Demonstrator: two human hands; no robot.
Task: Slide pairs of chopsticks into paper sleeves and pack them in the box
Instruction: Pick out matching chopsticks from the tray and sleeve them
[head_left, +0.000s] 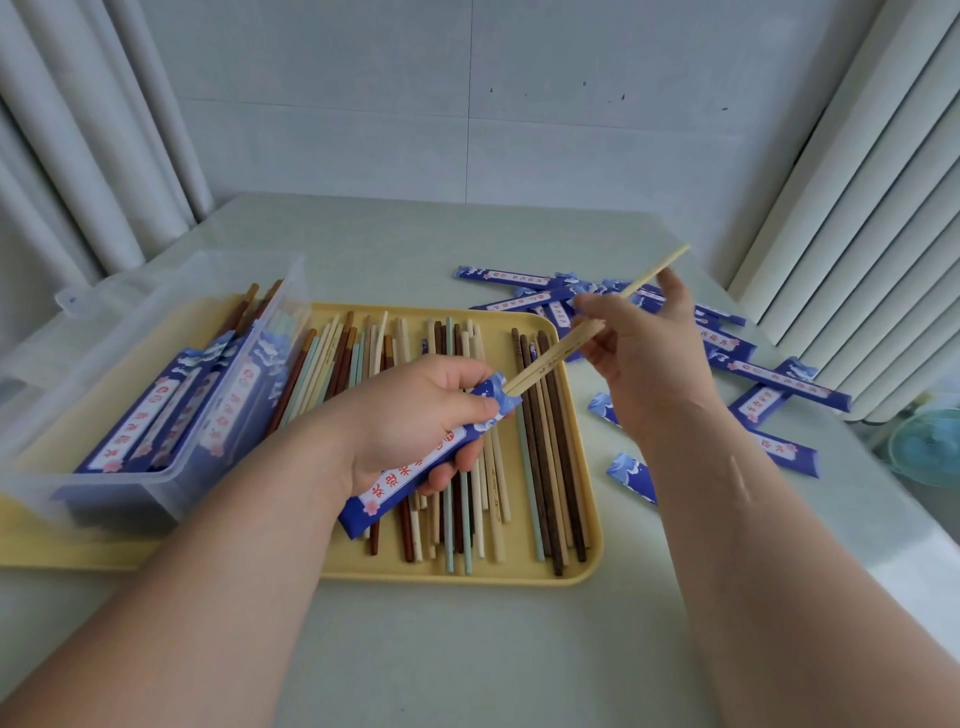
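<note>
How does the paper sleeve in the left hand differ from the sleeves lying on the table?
The held sleeve is tilted above the yellow tray, gripped by the left hand; the loose sleeves lie scattered on the table. A pale chopstick pair enters the held sleeve; the loose sleeves show none. Both are blue with white labels.

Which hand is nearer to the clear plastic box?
Left. The left hand, gripping a blue paper sleeve, is over the yellow tray, just right of the clear plastic box. The right hand, pinching pale chopsticks, is farther right.
</note>
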